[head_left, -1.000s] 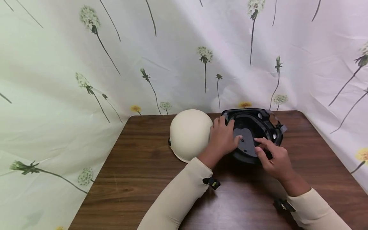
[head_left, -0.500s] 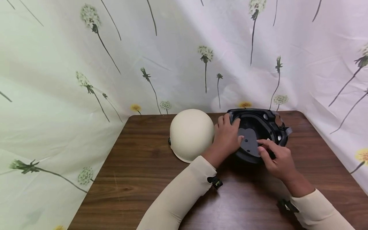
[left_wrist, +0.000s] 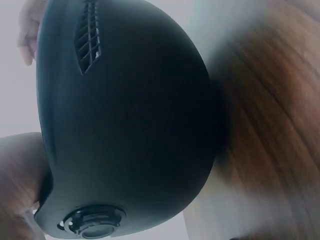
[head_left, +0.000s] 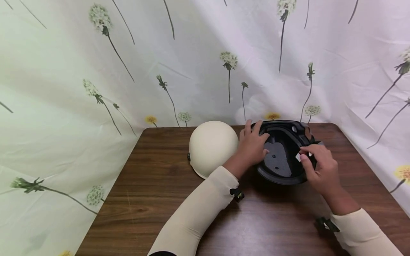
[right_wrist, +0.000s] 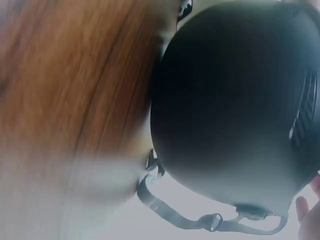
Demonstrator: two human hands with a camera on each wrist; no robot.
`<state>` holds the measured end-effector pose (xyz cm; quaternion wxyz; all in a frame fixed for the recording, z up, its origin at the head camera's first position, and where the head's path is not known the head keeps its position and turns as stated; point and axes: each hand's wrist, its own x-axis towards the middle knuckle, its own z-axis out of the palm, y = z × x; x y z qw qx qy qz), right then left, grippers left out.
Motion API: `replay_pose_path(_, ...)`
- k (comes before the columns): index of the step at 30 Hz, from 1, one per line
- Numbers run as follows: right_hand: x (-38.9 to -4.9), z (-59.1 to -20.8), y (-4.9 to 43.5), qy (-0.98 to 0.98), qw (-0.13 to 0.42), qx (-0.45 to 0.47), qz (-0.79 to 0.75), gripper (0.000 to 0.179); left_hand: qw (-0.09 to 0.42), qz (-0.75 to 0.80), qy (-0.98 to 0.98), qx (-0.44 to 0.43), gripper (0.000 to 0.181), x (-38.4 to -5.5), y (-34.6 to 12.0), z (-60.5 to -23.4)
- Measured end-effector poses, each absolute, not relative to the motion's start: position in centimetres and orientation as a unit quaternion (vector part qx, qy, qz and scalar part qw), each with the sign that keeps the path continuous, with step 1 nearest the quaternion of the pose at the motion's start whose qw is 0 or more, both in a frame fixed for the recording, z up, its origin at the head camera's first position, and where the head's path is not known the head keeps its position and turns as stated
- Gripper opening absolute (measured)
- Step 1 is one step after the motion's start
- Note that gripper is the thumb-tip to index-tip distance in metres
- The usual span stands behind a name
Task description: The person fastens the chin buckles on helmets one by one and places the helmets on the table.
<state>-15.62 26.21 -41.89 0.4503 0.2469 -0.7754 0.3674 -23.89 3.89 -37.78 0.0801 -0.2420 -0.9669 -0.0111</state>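
A black helmet lies upside down at the back of the table, its hollow facing up and grey padding inside. My left hand rests on its left rim with fingers spread, the thumb hanging over the hollow. At the right side of the hollow, my right hand pinches a small white tag between thumb and index finger. In the left wrist view the helmet's dark shell shows a vent and a round knob. A chin strap with a buckle hangs in the right wrist view.
Left of the black helmet a cream helmet stands dome up, close beside my left hand. Both are near the back edge of the wooden table. A white cloth printed with dandelions hangs behind and at the sides.
The black helmet shifted right with my left hand, then slightly back left. My right hand moved right, from above the padding to the white tag, which came into view.
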Motion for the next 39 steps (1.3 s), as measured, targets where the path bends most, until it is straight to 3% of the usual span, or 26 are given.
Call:
replay_pose_path(4, -16.0, -41.5, 26.9, -0.783, 0.467, 0.181, 0.369, 0.032, 0.067, 0.025, -0.967, -0.244, 0.055, -23.8, 4.2, -37.3)
replay_pose_path(11, -16.4, -41.6, 27.7, -0.806, 0.445, 0.101, 0.377, 0.027, 0.031, -0.006, -0.978, -0.208, 0.057, -24.2, 4.4, -37.5)
replay_pose_path(17, -16.7, -41.7, 28.4, -0.843, 0.374, 0.030, 0.385, 0.032, 0.009, -0.048, -0.983, -0.178, 0.060, -24.6, 4.3, -37.7)
replay_pose_path(24, -16.9, -41.7, 28.6, -0.864, 0.317, -0.025, 0.391, 0.039, 0.017, -0.127, -0.975, -0.179, 0.058, -24.8, 3.7, -38.1)
replay_pose_path(30, -17.0, -41.4, 28.7, -0.882, 0.259, -0.079, 0.386, 0.055, -0.010, -0.184, -0.967, -0.174, 0.053, -24.8, 3.3, -38.2)
replay_pose_path(34, -17.2, -41.2, 28.9, -0.894, 0.232, -0.085, 0.374, 0.062, -0.032, -0.198, -0.965, -0.169, 0.051, -25.1, 3.1, -38.4)
replay_pose_path(39, -17.4, -41.3, 29.1, -0.894, 0.238, -0.053, 0.376, 0.059, -0.057, -0.207, -0.962, -0.166, 0.050, -25.3, 2.9, -38.6)
